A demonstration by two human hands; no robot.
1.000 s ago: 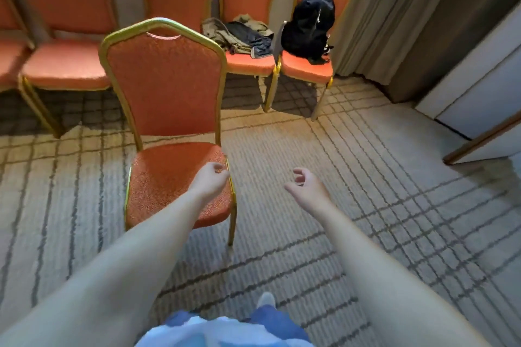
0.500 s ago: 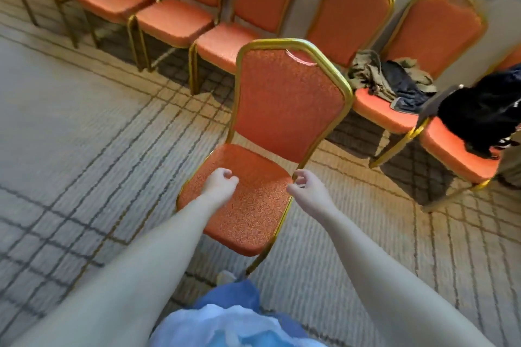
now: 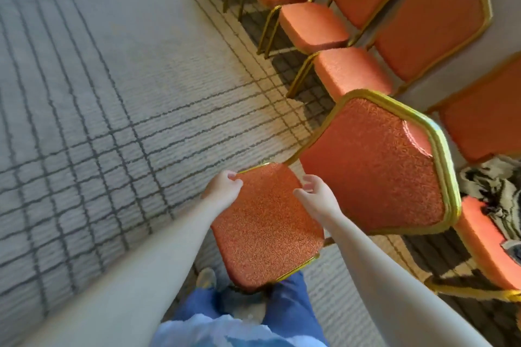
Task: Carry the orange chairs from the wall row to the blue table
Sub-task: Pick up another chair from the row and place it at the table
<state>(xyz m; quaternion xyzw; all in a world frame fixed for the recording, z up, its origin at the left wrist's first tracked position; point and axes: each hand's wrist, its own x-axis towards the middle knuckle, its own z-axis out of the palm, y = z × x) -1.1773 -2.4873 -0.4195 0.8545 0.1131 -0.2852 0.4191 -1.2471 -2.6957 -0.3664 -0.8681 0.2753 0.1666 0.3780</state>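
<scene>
Six orange chairs (image 3: 313,25) are in view: one lone chair (image 3: 375,166) out on the carpet (image 3: 98,93) and five in the wall row (image 3: 349,73), the farthest cut by the top edge. Two hands show, the left hand (image 3: 222,186) and the right hand (image 3: 315,194). One heap of clothing (image 3: 496,191). One shoe (image 3: 205,277).

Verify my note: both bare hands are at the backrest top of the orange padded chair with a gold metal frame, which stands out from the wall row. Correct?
Not quite. In the head view the left hand and right hand are at the seat of the orange padded chair with a gold metal frame, not its backrest top. The chair does stand out from the wall row.
</scene>
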